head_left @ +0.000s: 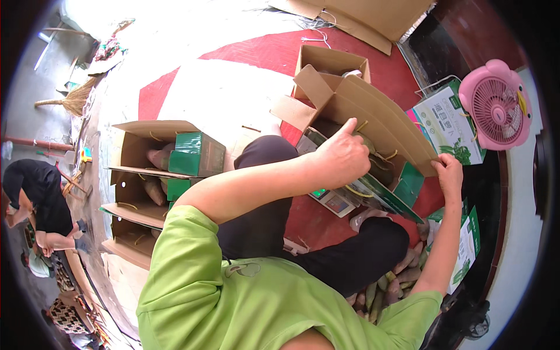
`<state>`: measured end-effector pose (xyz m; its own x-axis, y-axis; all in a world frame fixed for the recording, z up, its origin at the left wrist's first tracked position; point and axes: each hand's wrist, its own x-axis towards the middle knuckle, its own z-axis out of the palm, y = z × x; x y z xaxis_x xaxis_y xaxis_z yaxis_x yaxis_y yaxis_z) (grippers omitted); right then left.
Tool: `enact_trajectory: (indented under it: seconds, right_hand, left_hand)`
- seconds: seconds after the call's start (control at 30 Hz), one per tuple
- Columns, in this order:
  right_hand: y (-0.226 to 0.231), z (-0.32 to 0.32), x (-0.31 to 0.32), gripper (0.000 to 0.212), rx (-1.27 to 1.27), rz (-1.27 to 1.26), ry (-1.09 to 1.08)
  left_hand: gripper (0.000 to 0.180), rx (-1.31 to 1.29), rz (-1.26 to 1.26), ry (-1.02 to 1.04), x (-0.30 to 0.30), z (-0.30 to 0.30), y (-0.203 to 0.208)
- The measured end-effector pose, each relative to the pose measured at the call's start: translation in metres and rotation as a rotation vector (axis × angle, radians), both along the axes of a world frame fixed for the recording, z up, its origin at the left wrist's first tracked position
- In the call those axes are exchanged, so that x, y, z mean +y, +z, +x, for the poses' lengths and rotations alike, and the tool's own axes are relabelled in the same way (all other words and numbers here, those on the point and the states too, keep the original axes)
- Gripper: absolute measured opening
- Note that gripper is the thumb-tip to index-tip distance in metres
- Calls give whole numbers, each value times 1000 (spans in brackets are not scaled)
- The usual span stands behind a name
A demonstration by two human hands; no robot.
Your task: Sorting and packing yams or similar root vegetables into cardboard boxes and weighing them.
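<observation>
My left hand [344, 154] is over an open cardboard carton [373, 111] in front of me. One finger is stretched up and apart, while the others bend down and are partly hidden; I see nothing held in it. My right hand [449, 174] pinches the edge of the carton's raised brown flap. Long, dark greenish vegetables [382, 169] lie inside, partly covered by my left hand, with yellow cord handles [359, 191] near them. Close against the carton's near side is a weighing scale [338, 204] with a lit green display.
Open cartons [201, 153] holding reddish root vegetables are stacked at left. Another carton [332, 56] stands behind mine. A pink fan [496, 108] rests by a white-and-green printed box [446, 125] at right. Loose long vegetables [376, 294] lie beside my leg. Another person [38, 195] bends over at far left.
</observation>
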<state>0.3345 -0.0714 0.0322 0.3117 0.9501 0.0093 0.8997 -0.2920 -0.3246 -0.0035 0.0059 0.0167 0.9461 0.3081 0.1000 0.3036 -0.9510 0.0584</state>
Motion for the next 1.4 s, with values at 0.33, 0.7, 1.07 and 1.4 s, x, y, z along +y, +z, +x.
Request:
enact_trajectory:
  seconds: [0.33,0.7,1.07,1.4]
  right_hand:
    - [55,-56,71,15,-90,150,224]
    - [85,-212,208,18,-148,256,509]
    - [-71,-419,290,20,-238,160,634]
    - [-83,-502,290,23,30,-76,717]
  left_hand:
    - [5,-130,-156,121,65,-78,13]
    - [5,-362,31,387,119,-242,40]
    - [8,29,213,713,105,-400,-5]
    - [16,308,20,1060,91,-503,-40]
